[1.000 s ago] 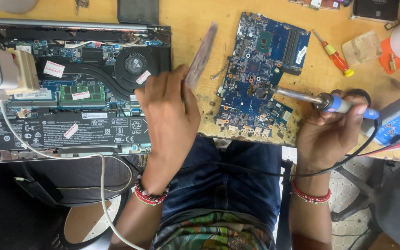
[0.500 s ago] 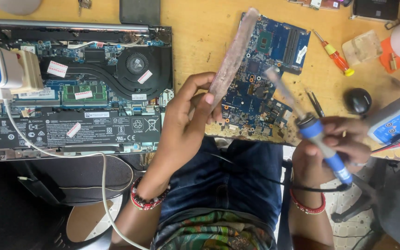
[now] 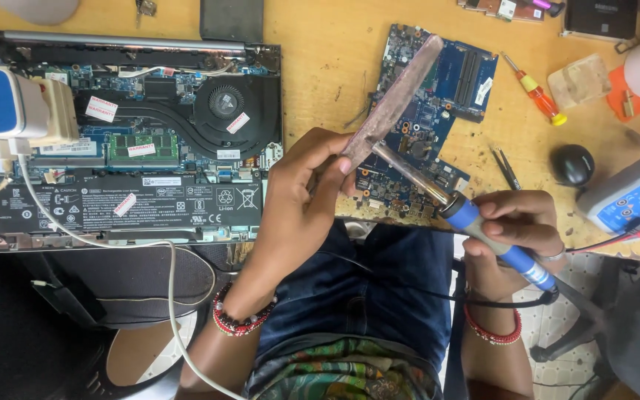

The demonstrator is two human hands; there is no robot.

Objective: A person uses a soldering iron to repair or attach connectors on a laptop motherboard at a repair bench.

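Over the wooden desk [image 3: 320, 67], my left hand [image 3: 298, 200] now pinches the worn flat stick [image 3: 394, 100] raised above the blue circuit board [image 3: 427, 111], while my right hand [image 3: 516, 226], gripping the soldering iron [image 3: 475, 222], has brought its tip against the stick's lower end.

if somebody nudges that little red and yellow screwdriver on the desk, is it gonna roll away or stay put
The red and yellow screwdriver looks round-handled and lies flat on the wooden desk, so it would probably roll a little sideways. It seems small and likely light, so a slight push should shift it. Nothing touches it to stop it.
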